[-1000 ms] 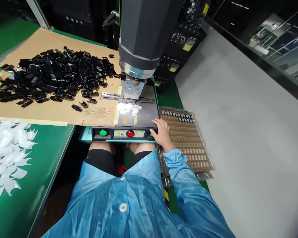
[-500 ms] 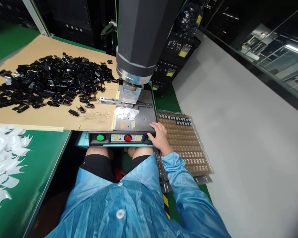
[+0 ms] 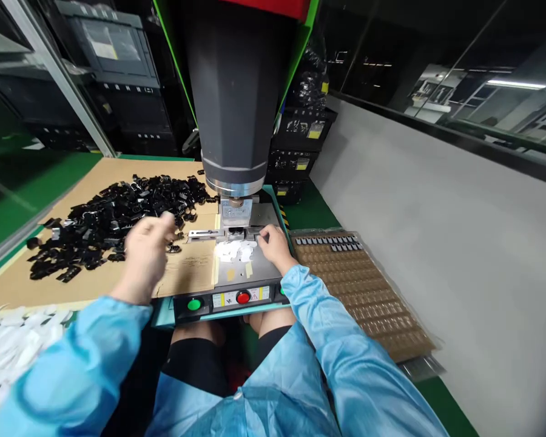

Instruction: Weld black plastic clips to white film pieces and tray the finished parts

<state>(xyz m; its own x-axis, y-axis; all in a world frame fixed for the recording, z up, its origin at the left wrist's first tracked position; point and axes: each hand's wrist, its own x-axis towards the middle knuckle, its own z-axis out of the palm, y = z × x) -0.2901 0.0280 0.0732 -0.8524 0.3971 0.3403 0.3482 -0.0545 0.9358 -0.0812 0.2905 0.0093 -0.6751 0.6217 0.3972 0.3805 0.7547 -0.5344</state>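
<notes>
My left hand (image 3: 148,249), blurred by motion, hovers over the near edge of a heap of small black curved plastic clips (image 3: 113,212). Whether it holds anything is lost in the smear. At the right side of the metal fixture (image 3: 236,233), my right hand (image 3: 275,246) is closed, thumb and fingertips together; what is between them, if anything, is hidden. A small black part sits in the fixture under the press head (image 3: 236,211). Just in front of it, white plastic pieces (image 3: 235,250) lie on the machine's metal bed, close to my right fingertips.
The machine's front panel carries a green button (image 3: 194,304) and a red button (image 3: 242,297). To the right lies a brown compartment tray (image 3: 364,285) with several grey pieces in its far rows. More white pieces (image 3: 18,346) are piled at left. Black crates (image 3: 295,164) stand behind.
My left hand has come into view over the black clips. My right hand has moved from beside the right-hand button forward to the fixture, its fingers curling. The view has tilted up.
</notes>
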